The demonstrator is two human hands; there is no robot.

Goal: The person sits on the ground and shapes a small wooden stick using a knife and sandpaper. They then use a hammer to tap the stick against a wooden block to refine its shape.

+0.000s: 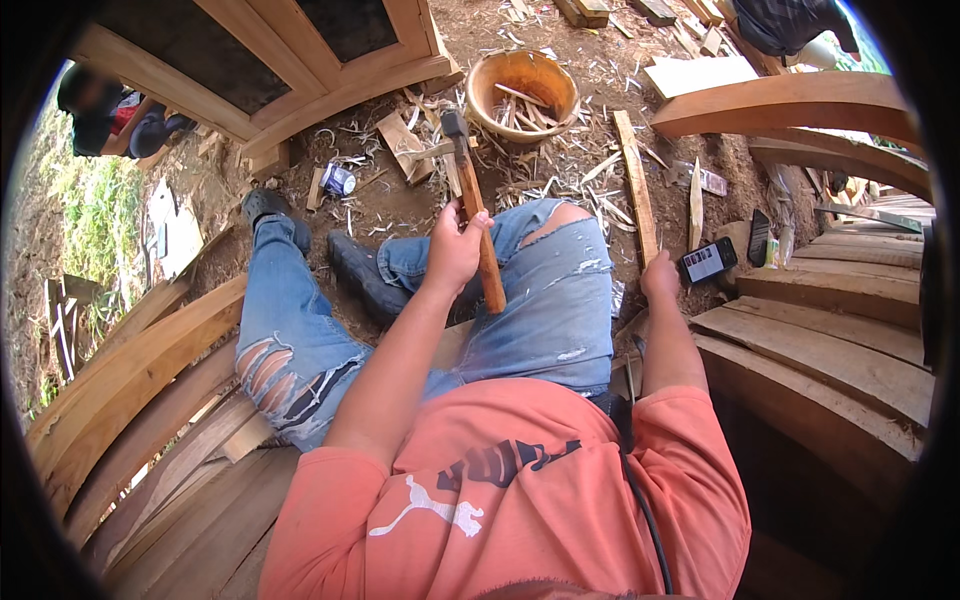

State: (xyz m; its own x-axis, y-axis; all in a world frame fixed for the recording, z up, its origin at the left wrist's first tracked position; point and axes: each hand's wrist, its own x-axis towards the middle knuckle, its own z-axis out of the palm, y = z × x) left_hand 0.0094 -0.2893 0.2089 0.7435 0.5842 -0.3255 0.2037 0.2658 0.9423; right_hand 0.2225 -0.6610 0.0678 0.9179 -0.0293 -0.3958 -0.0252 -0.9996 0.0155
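Note:
My left hand [456, 246] is closed around the wooden handle of a hammer [489, 265], held over my bent leg. The hammer's dark metal head points up and away from me. Behind the hammer, thin light wood pieces partly overlap it. On the right, my right hand [659, 278] is closed at the near end of a long, flat wooden strip [634, 180], which points away across the ground. Its fingers are partly hidden. Just right of this hand lies a smartphone [708, 260] with its screen lit.
A round tub [480, 100] holding wood scraps stands ahead among shavings. A panelled wooden frame [345, 75] rises at the far left. Curved boards [150, 375] flank me on the left, stacked planks [820, 350] on the right. A crumpled can [338, 180] lies near my foot. Two people are farther off.

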